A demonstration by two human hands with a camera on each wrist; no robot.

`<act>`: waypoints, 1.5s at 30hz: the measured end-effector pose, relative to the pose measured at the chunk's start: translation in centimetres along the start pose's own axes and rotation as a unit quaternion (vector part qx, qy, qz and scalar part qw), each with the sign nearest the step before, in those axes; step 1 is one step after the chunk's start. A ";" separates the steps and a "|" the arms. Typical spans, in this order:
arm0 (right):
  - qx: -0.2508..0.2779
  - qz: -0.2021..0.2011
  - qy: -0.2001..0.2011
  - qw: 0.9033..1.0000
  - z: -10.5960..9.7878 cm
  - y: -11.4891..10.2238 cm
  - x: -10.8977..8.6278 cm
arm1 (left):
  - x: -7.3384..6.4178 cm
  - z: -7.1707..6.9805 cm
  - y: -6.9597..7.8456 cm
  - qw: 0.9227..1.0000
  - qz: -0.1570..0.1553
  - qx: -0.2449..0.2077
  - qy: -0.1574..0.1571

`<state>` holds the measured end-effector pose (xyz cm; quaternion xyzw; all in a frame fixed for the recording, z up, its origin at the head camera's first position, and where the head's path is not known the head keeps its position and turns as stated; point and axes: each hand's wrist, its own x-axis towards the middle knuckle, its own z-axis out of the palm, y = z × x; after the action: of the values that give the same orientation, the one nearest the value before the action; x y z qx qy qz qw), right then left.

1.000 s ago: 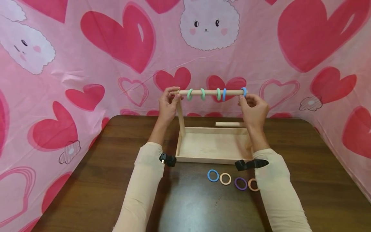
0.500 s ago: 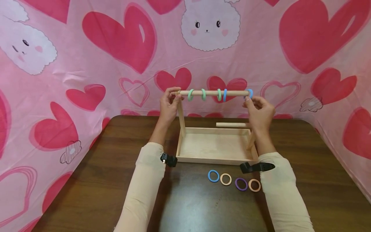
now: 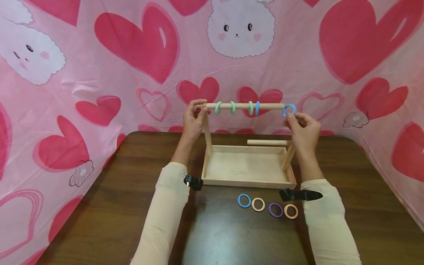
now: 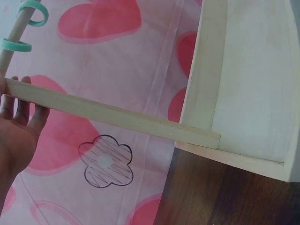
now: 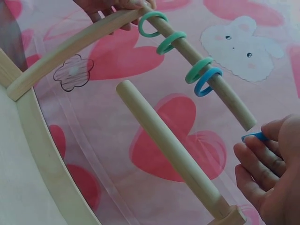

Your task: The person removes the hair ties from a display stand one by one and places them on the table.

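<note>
My left hand [image 3: 193, 119] grips the top of the wooden rack's left post [image 3: 207, 136], where the upper rod [image 3: 241, 106] joins it. Three green rings, one of them the ring [image 5: 171, 43] second from the post, hang on this rod with a blue ring [image 3: 257, 109] beside them. Between thumb and fingers, my right hand [image 3: 305, 132] pinches another blue ring [image 3: 289, 105] just off the rod's free right end. It shows nearly face-on in the head view; in the right wrist view the fingers mostly cover it.
The rack's shallow tray [image 3: 243, 183] stands on the dark table [image 3: 149, 147]. A lower bare rod [image 3: 266, 142] points left from the right post [image 3: 287, 160]. In front lie a blue ring [image 3: 239, 200], a cream ring [image 3: 253, 204], a purple ring [image 3: 269, 209] and an orange ring [image 3: 291, 218].
My right hand has drawn the blue ring rightward off the upper rod's end and turned it toward face-on. The left hand keeps its grip on the post top.
</note>
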<state>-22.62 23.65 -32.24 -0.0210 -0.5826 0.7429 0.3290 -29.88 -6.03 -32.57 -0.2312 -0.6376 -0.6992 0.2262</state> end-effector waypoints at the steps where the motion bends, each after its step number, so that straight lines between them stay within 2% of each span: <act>1: 0.007 0.003 -0.002 1.000 -0.1 0.0 -0.1 | 0.0 0.0 0.0 1.000 0.000 0.000 0.000; 5: 0.016 0.013 -0.007 1.000 -0.6 -0.2 -0.4 | -0.1 0.1 0.0 1.000 -0.002 -0.004 0.001; 11: -0.025 0.045 -0.018 0.999 -1.4 -0.8 -1.1 | 0.0 0.2 0.0 1.000 -0.001 -0.005 -0.001; 14: -0.007 0.059 -0.030 0.998 -1.6 -1.1 -1.4 | 0.0 0.3 0.0 1.000 -0.002 -0.005 -0.001; 17: 0.033 0.063 -0.062 0.996 -1.9 -1.2 -1.8 | 0.0 0.3 0.1 1.000 -0.004 -0.004 0.002; 22: 0.077 0.089 -0.137 0.984 -2.8 -1.3 -2.5 | -0.1 0.3 0.1 1.000 -0.007 -0.003 0.003; 27: 0.091 0.121 -0.196 0.969 -3.3 -0.8 -3.0 | 0.1 0.3 0.0 1.000 -0.008 -0.003 0.004; 35: 0.050 0.178 -0.263 0.947 -3.2 0.6 -3.8 | 0.2 0.2 0.0 1.000 -0.007 -0.005 0.007; 41: 0.007 0.191 -0.289 0.938 -2.8 1.4 -4.6 | 0.2 0.1 -0.1 1.000 -0.006 -0.005 0.009; 45: -0.003 0.204 -0.312 0.928 -2.6 1.8 -5.0 | 0.2 0.1 -0.2 1.000 -0.006 -0.005 0.011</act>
<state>-18.48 23.16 -36.39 0.0924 -0.6415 0.7610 -0.0279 -30.19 -5.90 -32.55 -0.2210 -0.6333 -0.7059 0.2279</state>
